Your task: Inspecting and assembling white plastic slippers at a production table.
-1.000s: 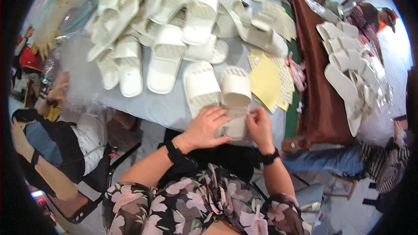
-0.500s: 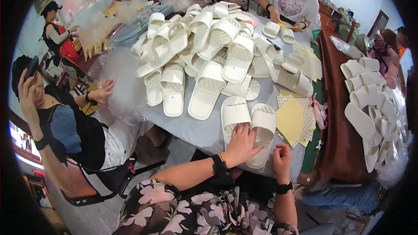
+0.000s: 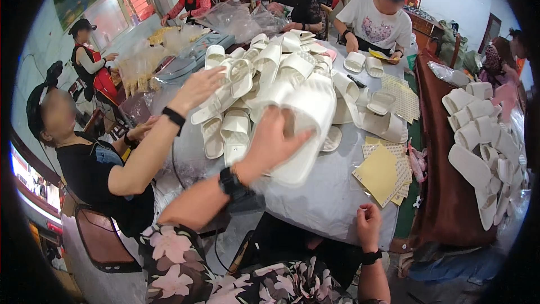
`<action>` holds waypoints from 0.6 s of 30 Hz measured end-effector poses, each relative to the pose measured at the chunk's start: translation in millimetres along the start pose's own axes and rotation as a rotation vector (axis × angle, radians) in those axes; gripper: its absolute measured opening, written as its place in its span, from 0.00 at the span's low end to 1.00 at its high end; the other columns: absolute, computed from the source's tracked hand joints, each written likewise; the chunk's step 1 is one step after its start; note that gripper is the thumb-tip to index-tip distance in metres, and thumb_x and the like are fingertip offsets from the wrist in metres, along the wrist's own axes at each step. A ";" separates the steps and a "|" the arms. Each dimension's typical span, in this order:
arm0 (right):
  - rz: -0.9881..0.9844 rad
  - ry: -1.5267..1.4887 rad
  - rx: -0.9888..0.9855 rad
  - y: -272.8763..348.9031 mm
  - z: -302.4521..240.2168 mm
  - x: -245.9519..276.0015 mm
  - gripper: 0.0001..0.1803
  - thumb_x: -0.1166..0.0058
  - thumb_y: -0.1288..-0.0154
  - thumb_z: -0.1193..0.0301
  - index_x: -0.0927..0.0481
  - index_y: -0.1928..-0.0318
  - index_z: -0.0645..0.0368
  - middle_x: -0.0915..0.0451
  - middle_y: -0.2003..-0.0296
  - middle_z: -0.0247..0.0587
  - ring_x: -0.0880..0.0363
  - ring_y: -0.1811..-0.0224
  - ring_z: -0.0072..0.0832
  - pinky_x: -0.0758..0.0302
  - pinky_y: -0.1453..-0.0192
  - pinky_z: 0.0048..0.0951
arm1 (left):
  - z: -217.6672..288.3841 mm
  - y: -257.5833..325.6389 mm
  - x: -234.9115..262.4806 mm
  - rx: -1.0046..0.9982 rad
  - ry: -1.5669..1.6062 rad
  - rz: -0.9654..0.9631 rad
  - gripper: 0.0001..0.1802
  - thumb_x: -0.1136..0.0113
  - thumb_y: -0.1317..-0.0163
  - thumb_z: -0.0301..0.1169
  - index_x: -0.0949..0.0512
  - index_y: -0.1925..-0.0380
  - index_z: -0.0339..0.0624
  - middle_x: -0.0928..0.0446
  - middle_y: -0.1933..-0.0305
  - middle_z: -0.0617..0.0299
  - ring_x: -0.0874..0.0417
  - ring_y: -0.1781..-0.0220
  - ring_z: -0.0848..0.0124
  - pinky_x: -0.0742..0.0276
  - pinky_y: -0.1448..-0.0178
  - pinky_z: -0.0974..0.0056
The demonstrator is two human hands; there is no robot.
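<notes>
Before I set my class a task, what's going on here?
A person's left hand holds at least one white slipper, in front of a heap of slippers on the table. The right hand is by the near edge, fingers curled, nothing visible in it. Yellow sheets lie farther in; a co-worker's hand shows at the heap's left.

Left hand forward (right hand curled).

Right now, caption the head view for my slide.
Left hand holding white slippers near a slipper pile; right hand curled.
</notes>
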State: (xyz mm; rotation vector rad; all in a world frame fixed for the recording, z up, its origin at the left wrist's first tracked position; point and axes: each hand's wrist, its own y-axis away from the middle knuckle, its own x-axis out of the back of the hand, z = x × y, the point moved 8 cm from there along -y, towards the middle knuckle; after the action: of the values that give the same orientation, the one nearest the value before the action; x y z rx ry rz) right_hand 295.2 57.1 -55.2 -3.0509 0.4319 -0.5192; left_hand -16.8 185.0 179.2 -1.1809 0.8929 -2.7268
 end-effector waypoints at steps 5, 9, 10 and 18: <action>0.038 0.104 0.066 3.9 -20.5 -2.8 0.03 0.44 0.35 0.76 0.23 0.63 0.62 0.29 0.80 0.27 0.33 0.78 0.14 0.36 0.74 0.21 | -63.8 -142.8 40.7 -0.011 -0.270 0.075 0.36 0.39 0.45 0.59 0.19 0.55 0.33 0.20 0.55 0.39 0.21 0.47 0.44 0.24 0.45 0.51; 0.103 0.079 0.082 6.0 -19.8 -1.5 0.04 0.42 0.37 0.74 0.21 0.64 0.62 0.29 0.83 0.31 0.33 0.80 0.18 0.35 0.74 0.25 | -114.5 -171.4 37.8 0.113 -0.180 -0.035 0.34 0.41 0.47 0.61 0.16 0.57 0.40 0.16 0.59 0.45 0.16 0.56 0.50 0.22 0.48 0.52; 0.088 0.067 0.088 6.0 -22.8 -5.8 0.04 0.42 0.37 0.74 0.21 0.64 0.62 0.28 0.83 0.32 0.32 0.81 0.19 0.34 0.74 0.25 | -129.6 -166.7 26.1 0.165 -0.128 -0.107 0.34 0.41 0.47 0.61 0.16 0.56 0.41 0.16 0.59 0.47 0.16 0.58 0.52 0.22 0.48 0.53; 0.148 0.105 0.013 8.9 -9.5 11.1 0.06 0.42 0.37 0.71 0.20 0.63 0.61 0.24 0.82 0.40 0.26 0.81 0.26 0.31 0.75 0.29 | -57.2 -7.8 -98.1 -0.199 -0.380 0.017 0.32 0.35 0.44 0.40 0.29 0.39 0.41 0.41 0.29 0.42 0.45 0.26 0.41 0.46 0.28 0.41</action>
State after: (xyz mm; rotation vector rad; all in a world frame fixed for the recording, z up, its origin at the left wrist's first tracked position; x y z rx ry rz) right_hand 299.7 45.8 -43.2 -2.9578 0.6496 -0.6728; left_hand 15.4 244.5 87.6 -1.6419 1.1237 -2.3187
